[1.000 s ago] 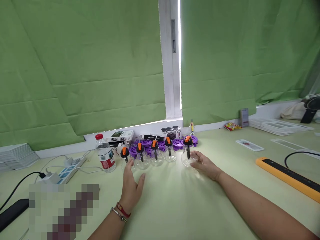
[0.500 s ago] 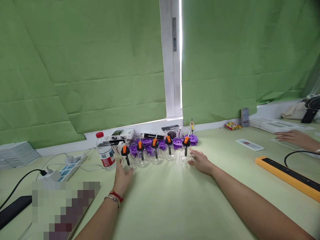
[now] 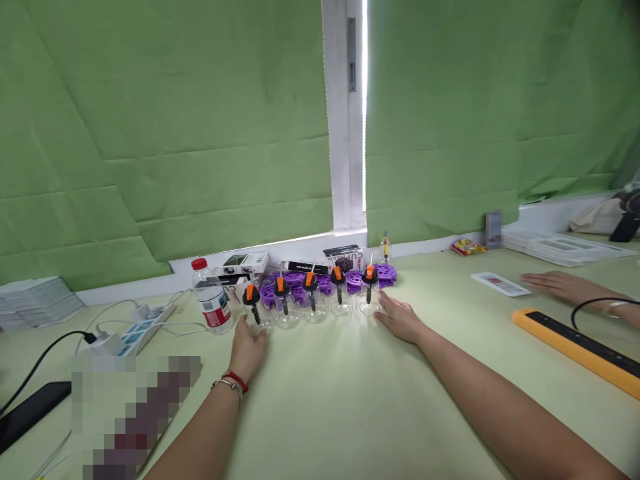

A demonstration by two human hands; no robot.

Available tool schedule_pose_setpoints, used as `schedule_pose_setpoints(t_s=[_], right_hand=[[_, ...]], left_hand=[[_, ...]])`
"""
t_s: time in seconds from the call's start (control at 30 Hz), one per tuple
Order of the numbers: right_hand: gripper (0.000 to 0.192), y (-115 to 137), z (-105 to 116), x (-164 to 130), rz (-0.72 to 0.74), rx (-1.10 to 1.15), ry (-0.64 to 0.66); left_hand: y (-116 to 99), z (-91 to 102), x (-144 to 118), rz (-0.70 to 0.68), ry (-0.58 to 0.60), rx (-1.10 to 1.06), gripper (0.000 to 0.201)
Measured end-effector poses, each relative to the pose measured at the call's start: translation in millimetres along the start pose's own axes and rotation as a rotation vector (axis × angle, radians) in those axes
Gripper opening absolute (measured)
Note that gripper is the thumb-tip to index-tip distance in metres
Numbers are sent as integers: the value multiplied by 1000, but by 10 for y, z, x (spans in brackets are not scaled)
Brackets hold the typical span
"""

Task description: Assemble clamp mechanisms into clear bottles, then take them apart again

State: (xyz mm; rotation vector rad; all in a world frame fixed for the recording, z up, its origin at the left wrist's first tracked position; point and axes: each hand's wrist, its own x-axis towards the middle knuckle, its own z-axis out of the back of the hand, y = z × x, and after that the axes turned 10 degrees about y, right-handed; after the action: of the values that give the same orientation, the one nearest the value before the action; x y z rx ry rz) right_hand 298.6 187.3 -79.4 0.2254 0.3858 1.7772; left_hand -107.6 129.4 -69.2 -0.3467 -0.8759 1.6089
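Several clear jars with black-and-orange lids stand upright in a row, each with a dark part inside and most showing a thin pale straw. At the left end, my left hand curves beside the leftmost jar, thumb and fingers apart near its base. My right hand lies against the right side of the rightmost jar, fingers stretched out. The middle jar stands between its neighbours, untouched by either hand. Some fingertips of both hands are hidden or unclear against the glass.
Behind the jars lie purple plastic pieces and small boxes. A water bottle and a power strip are at left. A yellow-black bar, a white card and another person's hand are at right.
The rightmost jar has shifted slightly left, closer to its neighbour, with my right hand following. My left hand has barely moved. The other person's hand has come left to the white card.
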Motion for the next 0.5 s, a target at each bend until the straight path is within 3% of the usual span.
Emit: schedule_pose_setpoints(t_s=[0.3,0.5], right_hand=[[75,19,-28,-31,22,15,-53],[81,68,-20,-125,14,36,-143]], left_hand=[[-108,55,-45,21,-69,175,74],[-108,75,-62,40,-63,-103,66]])
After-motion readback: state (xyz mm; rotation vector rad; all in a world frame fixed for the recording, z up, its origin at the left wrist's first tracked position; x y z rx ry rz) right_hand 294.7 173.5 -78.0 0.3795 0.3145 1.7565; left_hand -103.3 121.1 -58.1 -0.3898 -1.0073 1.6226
